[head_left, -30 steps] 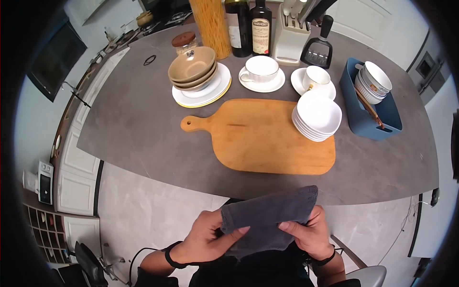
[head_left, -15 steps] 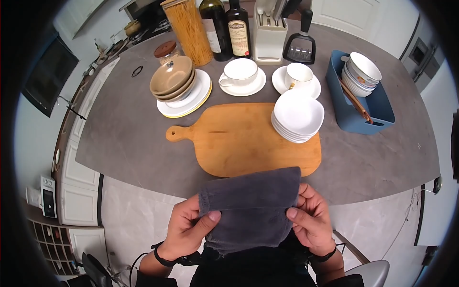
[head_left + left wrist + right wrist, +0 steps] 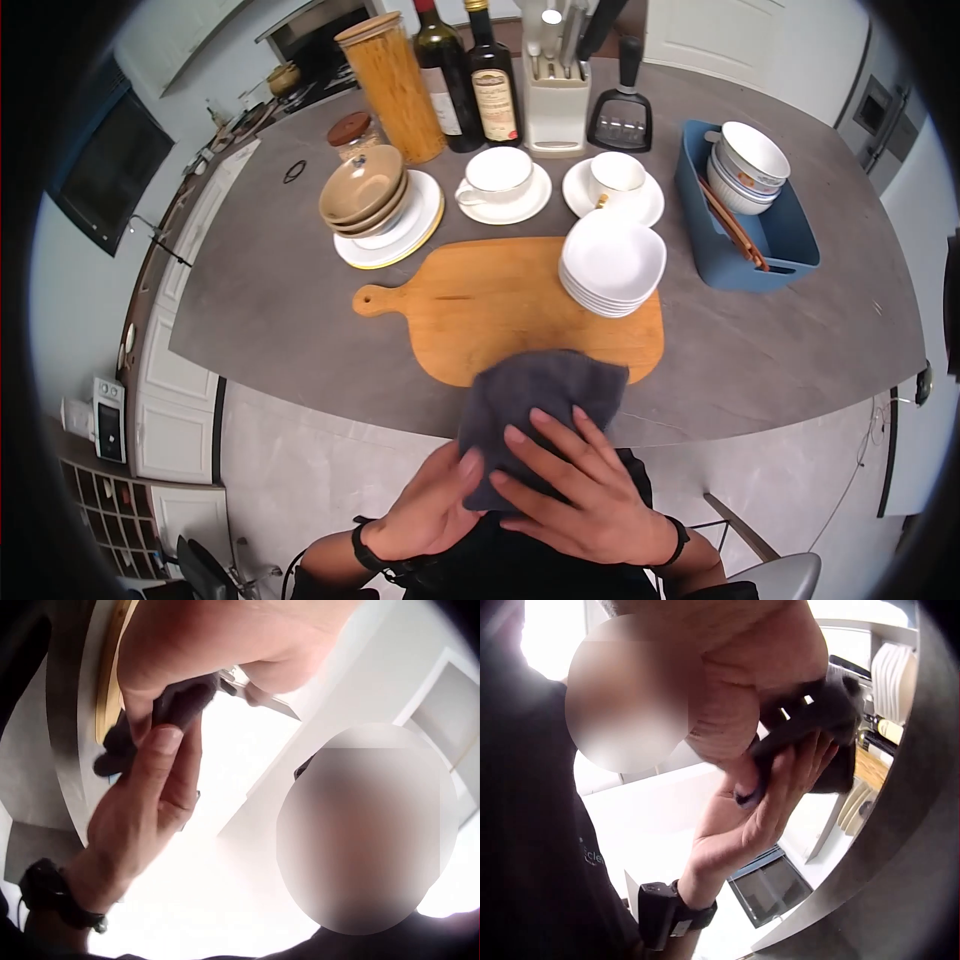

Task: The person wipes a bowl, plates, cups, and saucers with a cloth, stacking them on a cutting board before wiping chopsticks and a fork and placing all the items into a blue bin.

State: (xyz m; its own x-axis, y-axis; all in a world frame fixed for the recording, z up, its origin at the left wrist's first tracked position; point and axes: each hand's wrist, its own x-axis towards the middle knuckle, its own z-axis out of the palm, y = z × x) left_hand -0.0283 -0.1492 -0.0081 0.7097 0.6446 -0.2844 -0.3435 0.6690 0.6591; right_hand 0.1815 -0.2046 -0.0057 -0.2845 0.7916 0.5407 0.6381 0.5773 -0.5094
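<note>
A dark grey cloth (image 3: 545, 382) is held bunched in front of the body, its far part overlapping the near edge of a wooden cutting board (image 3: 480, 325). My left hand (image 3: 425, 508) grips its lower left side, thumb on top. Across the cloth's upper face my right hand (image 3: 590, 500) lies with fingers spread and fairly straight. In the left wrist view, the right hand (image 3: 135, 821) touches the cloth (image 3: 184, 705), its thumb visible. The right wrist view shows the left hand (image 3: 739, 836) supporting the cloth (image 3: 832, 772) from below.
White bowls (image 3: 612, 258) are stacked on the board's right. Behind stand brown bowls (image 3: 362, 185) on plates, two cups on saucers, bottles (image 3: 495, 90), a pasta jar (image 3: 395, 90) and a knife block (image 3: 557, 110). A blue bin (image 3: 750, 270) with bowls is at right.
The cloth was stretched between both hands; now it is bunched. My right hand has moved left from the cloth's right edge onto its face, fingers spread. The left hand has shifted right.
</note>
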